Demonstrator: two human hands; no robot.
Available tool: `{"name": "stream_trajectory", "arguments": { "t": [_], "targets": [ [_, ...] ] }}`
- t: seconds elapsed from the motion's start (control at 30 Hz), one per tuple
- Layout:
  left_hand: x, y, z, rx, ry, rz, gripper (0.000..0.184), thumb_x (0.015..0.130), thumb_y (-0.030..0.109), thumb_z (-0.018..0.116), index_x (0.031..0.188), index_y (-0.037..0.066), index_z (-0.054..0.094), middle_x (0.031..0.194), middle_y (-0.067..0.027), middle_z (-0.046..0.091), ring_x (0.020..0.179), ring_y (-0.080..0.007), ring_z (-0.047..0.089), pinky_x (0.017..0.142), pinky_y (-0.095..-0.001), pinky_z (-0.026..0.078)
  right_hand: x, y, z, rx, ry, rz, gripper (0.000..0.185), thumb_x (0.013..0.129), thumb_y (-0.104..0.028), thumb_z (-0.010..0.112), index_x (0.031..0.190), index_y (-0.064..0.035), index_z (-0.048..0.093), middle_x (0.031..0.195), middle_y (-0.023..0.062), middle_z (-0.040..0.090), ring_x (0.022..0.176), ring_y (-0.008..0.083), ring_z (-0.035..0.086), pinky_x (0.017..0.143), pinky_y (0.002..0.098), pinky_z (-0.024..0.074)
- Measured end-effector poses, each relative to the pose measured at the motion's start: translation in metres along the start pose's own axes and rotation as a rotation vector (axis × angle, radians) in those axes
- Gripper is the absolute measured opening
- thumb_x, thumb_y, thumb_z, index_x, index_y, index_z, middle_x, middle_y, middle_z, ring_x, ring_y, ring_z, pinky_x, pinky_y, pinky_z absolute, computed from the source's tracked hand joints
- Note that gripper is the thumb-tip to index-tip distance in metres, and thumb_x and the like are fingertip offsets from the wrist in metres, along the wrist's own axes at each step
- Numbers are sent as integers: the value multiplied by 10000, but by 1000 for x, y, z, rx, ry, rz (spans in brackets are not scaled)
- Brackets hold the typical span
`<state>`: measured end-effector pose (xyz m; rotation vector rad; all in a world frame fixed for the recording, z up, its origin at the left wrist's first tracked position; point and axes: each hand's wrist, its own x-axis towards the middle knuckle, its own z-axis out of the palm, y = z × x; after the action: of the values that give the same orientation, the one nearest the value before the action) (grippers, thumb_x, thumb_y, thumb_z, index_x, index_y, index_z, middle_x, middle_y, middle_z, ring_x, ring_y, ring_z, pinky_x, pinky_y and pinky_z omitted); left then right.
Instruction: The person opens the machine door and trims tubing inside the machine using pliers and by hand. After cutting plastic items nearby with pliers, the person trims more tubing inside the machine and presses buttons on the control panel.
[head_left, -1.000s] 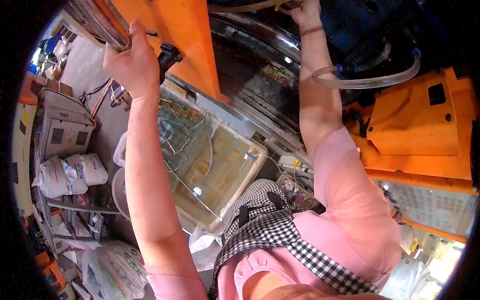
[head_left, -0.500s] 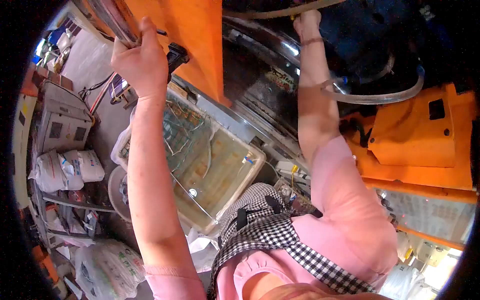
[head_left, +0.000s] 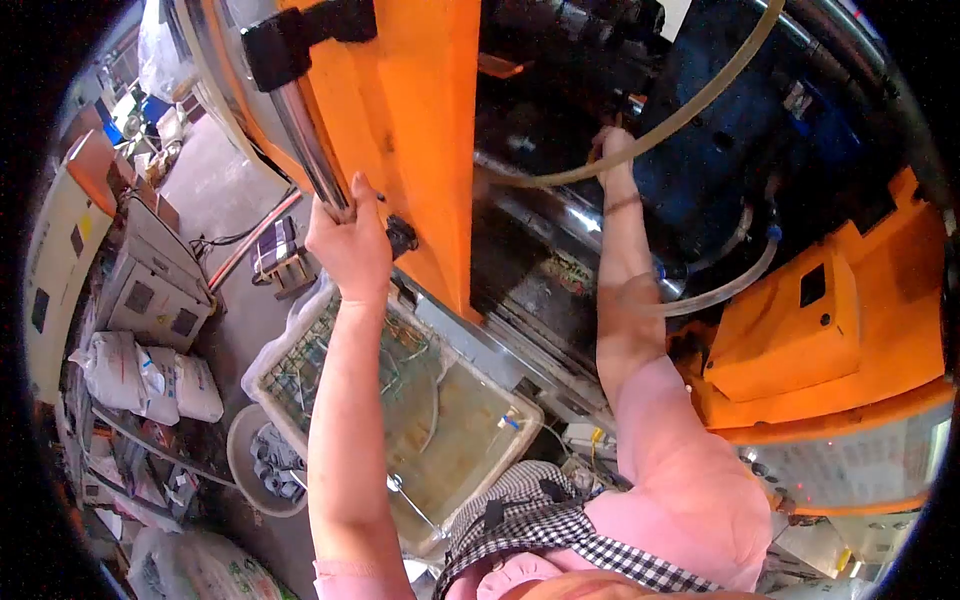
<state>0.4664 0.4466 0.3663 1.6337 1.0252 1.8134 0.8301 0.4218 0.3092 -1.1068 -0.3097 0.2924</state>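
My left hand [head_left: 352, 245] is closed around the lower end of a shiny metal door handle [head_left: 308, 135] with a black mount at its top. The handle sits on the orange machine door [head_left: 405, 130]. My right arm stretches deep into the dark inside of the machine. My right hand [head_left: 613, 143] looks closed near small metal fittings; what its fingers hold is too small and dark to name. A yellowish hose [head_left: 690, 112] curves close by the right wrist. Below the right hand lies a clear hose [head_left: 725, 295] with blue-ended fittings.
Below the door stands a white tub [head_left: 530, 415] of murky water with a wire grid and tubes. A round bucket [head_left: 243, 445] of grey pieces is beside it. White sacks [head_left: 150, 380] and a grey cabinet [head_left: 150, 300] stand left. An orange housing [head_left: 790, 330] is at right.
My view has shifted, showing more of the machine's inside and the door handle. My right hand appears farther in, past the yellowish hose. The left hand keeps its hold on the handle.
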Motion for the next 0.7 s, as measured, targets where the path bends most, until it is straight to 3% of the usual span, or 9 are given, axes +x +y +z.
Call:
{"name": "stream_trajectory", "arguments": {
  "t": [0.13, 0.17, 0.2, 0.23, 0.27, 0.33, 0.43, 0.53, 0.7],
  "targets": [
    [1, -21, 0, 69, 18, 49, 272, 792, 169, 624, 625, -3, 496, 480, -17, 416, 451, -90, 355, 423, -280, 300, 5, -11, 13, -165, 126, 53, 83, 694, -83, 475, 647, -25, 510, 581, 66, 473, 561, 195, 471, 531, 346, 365],
    [5, -20, 2, 53, 34, 190, 257, 818, 195, 609, 664, 7, 523, 497, -4, 470, 459, -53, 411, 406, -244, 313, 14, -2, 14, -24, 78, -64, 153, 757, -153, 470, 688, -26, 522, 557, 75, 471, 488, 207, 459, 452, 334, 350],
    [5, -18, 2, 49, 44, 198, 257, 818, 195, 609, 664, 7, 523, 497, -4, 470, 459, -53, 411, 406, -244, 313, 25, 3, 12, -17, 71, -72, 153, 757, -153, 470, 688, -26, 522, 557, 75, 471, 488, 207, 459, 452, 334, 350],
    [2, -4, 0, 7, 32, 99, 253, 808, 175, 612, 655, 3, 509, 483, -14, 457, 446, -67, 390, 412, -258, 318, 44, 7, 5, -301, 7, 29, 162, 782, -184, 464, 726, -43, 521, 553, 66, 468, 450, 198, 437, 412, 314, 328],
    [0, 6, 0, -36, 20, 1, 250, 798, 156, 615, 645, -2, 496, 468, -24, 444, 433, -81, 370, 419, -271, 323, 36, 3, 8, -321, -13, 27, 146, 797, -193, 462, 773, -61, 520, 555, 60, 474, 419, 182, 410, 385, 294, 309],
    [0, 5, 1, -68, 39, 67, 227, 802, 151, 608, 673, -2, 501, 468, -16, 444, 434, -74, 363, 418, -265, 325, 20, -4, 13, -360, -54, 21, 134, 827, -209, 458, 867, -96, 517, 559, 47, 487, 356, 151, 354, 329, 254, 272],
    [0, -7, -1, 2, -18, -19, 193, 807, 152, 600, 711, 7, 518, 471, 12, 402, 442, -66, 334, 420, -255, 309, 42, 22, 13, 54, -62, -152, 108, 849, -195, 454, 917, -144, 521, 610, 3, 488, 396, 106, 354, 343, 245, 269],
    [0, -5, 1, -88, -15, -50, 195, 806, 151, 601, 710, 5, 514, 475, 9, 397, 450, -63, 334, 423, -250, 308, 40, 23, 19, 97, -40, -119, 126, 854, -171, 437, 932, -127, 526, 638, 0, 495, 433, 102, 376, 363, 235, 277],
    [0, 7, -2, -36, 7, 67, 187, 804, 144, 600, 719, 1, 516, 492, -5, 421, 462, -72, 347, 432, -253, 322, 3, 5, 25, 79, -23, -41, 149, 859, -196, 434, 901, -96, 536, 671, 13, 525, 469, 112, 410, 395, 243, 313]
  ]
}}
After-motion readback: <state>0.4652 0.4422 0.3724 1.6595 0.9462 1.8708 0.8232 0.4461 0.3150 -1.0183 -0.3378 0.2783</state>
